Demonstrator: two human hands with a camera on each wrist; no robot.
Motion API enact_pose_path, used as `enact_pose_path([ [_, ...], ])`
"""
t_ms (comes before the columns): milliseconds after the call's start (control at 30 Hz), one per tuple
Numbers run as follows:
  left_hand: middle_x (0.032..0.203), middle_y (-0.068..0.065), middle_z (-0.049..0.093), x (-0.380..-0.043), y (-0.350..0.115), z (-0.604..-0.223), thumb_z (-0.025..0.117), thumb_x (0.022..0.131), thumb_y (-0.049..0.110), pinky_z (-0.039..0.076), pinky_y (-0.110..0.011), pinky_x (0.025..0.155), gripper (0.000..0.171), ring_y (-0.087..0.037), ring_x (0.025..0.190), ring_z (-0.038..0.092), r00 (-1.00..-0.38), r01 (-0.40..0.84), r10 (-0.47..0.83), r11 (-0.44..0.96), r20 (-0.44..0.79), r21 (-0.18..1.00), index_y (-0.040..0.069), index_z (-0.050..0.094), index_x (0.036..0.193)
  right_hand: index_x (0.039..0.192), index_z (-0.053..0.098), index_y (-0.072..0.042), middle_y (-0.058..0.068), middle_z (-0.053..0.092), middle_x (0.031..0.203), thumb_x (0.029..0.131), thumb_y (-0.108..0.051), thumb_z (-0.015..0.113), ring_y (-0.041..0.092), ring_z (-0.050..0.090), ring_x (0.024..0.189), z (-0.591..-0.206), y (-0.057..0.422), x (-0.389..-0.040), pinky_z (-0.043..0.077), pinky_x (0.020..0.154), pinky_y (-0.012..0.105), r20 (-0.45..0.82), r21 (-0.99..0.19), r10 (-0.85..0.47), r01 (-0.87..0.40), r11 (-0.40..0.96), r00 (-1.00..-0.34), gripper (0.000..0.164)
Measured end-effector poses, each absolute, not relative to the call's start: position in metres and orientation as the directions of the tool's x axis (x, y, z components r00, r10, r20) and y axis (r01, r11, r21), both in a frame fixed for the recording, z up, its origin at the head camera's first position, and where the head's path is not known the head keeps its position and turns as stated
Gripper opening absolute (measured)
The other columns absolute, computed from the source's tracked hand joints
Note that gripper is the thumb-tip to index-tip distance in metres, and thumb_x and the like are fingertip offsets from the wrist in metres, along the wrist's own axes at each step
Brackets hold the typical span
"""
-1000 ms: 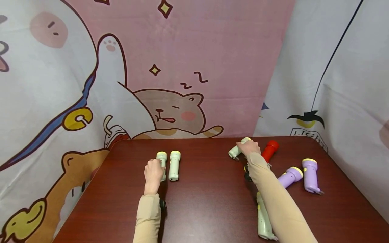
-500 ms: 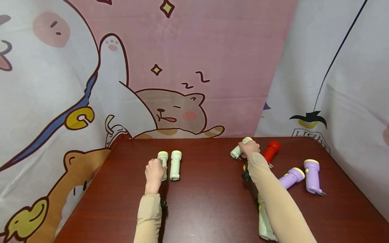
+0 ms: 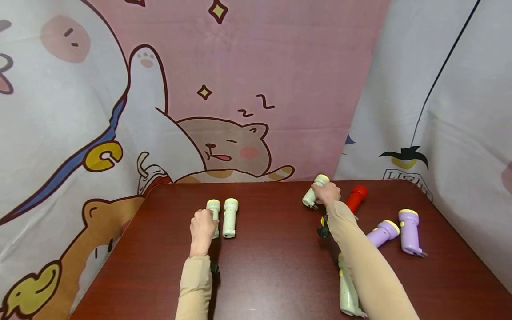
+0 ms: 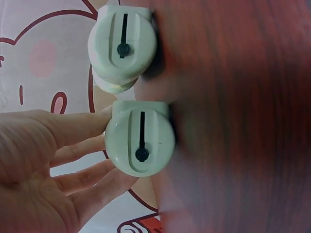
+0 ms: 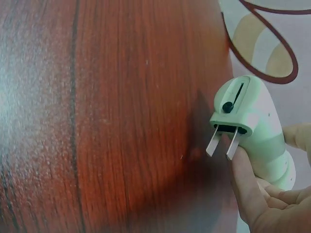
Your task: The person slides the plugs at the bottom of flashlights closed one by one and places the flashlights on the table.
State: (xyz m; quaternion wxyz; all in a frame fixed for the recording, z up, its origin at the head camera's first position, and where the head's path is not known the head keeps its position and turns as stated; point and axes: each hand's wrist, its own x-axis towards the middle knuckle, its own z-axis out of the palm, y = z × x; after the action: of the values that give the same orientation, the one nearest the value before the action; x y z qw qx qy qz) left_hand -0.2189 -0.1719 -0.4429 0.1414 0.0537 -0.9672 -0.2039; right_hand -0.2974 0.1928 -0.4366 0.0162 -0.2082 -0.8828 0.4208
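Note:
On the left of the table in the head view, my left hand [image 3: 202, 229] holds a pale green flashlight [image 3: 215, 217] that lies with its head toward the back edge. Thumb and fingers sit round its body [image 4: 130, 145] in the left wrist view. A second pale green flashlight [image 3: 230, 220] lies parallel, just right of it. Near the back edge, my right hand [image 3: 328, 193] grips another pale green flashlight [image 3: 309, 198], tilted with its yellow-rimmed head away from me. Two metal plug prongs [image 5: 233, 143] stick out of its tail end in the right wrist view.
Right of the right hand lies a red flashlight [image 3: 356, 198]. Two purple flashlights [image 3: 383, 234] [image 3: 409, 231] lie farther right. A larger pale green flashlight [image 3: 349, 293] is partly hidden beneath the right sleeve. A cartoon-print cloth [image 3: 300, 89] hangs behind the dark wooden table [image 3: 272, 271].
The right hand has raised its flashlight slightly, and the flashlight's head has turned and now stands higher against the backdrop. The left hand and its flashlight have stayed in place.

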Motion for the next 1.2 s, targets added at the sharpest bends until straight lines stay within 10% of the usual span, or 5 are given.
enact_pose_path([
  [567,0.084,-0.026,0.067,-0.214,-0.174,-0.447,0.077,0.076,0.011,0.051,-0.049,0.056,0.013,-0.046,0.07,0.063,-0.947,-0.037,-0.174,0.896,0.271,0.443,0.001,0.071,0.083,0.1,0.066,0.008,0.024,0.069,0.096,0.087,-0.037,0.062,0.029,0.072,0.072,-0.415,0.17,-0.28,0.058,0.069,0.037,-0.059,-0.876,0.238,0.164,0.454,-0.97,0.046],
  [833,0.111,-0.025,0.067,-0.212,-0.178,-0.448,0.078,0.077,0.016,0.054,-0.049,0.064,0.039,-0.046,0.086,0.065,-0.95,-0.054,-0.215,0.828,0.227,0.558,-0.002,0.069,0.111,0.096,0.069,0.004,0.021,0.071,0.096,0.087,-0.044,0.061,0.03,0.072,0.076,-0.403,0.16,-0.263,0.057,0.074,0.04,-0.036,-0.861,0.197,0.13,0.491,-0.98,0.049],
  [1200,0.104,-0.026,0.069,-0.211,-0.181,-0.449,0.078,0.078,0.016,0.053,-0.051,0.074,0.037,-0.043,0.088,0.066,-0.938,-0.032,-0.235,0.791,0.256,0.612,-0.005,0.069,0.106,0.096,0.07,0.001,0.019,0.072,0.091,0.085,-0.043,0.064,0.013,0.068,0.057,-0.381,0.143,-0.236,0.051,0.055,0.023,0.028,-0.838,0.205,0.088,0.539,-0.978,0.046],
])
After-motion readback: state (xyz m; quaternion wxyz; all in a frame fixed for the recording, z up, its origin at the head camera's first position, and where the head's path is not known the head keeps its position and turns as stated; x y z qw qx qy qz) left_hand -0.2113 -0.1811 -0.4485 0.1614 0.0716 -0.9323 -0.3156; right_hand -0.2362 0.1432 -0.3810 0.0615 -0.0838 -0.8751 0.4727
